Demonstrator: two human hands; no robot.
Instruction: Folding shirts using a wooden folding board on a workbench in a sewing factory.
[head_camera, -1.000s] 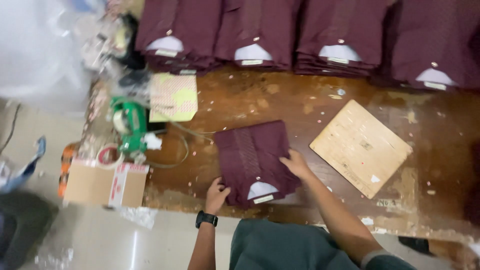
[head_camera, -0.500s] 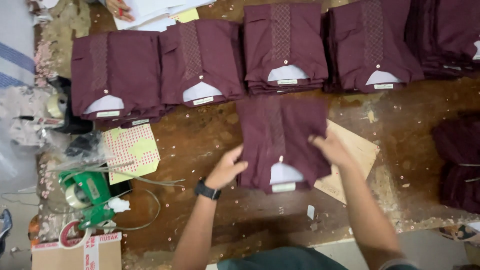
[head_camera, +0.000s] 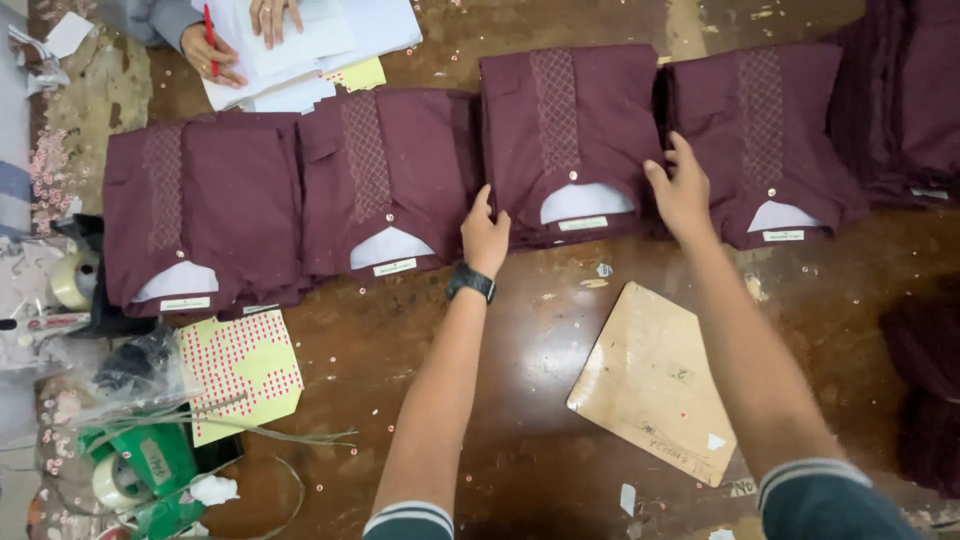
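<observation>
A folded maroon shirt (head_camera: 565, 130) with an embroidered front lies on top of a pile in a row of such piles. My left hand (head_camera: 484, 232), with a black watch on the wrist, presses the pile's left edge. My right hand (head_camera: 680, 190) presses its right edge, fingers spread. Neighbouring maroon shirt piles sit to the left (head_camera: 385, 180), far left (head_camera: 195, 215) and right (head_camera: 770, 130). Neither hand grips anything.
A brown cardboard folding board (head_camera: 655, 385) lies on the worn wooden table (head_camera: 520, 400). A yellow sheet of red dot stickers (head_camera: 240, 370), a green tape dispenser (head_camera: 140, 470) and clutter sit at left. Another person's hands (head_camera: 235, 40) with a red pen rest on white papers.
The shirt I folded near me and carried forward now lies on the third pile. My hands have let go of it and rest at the pile's sides.
</observation>
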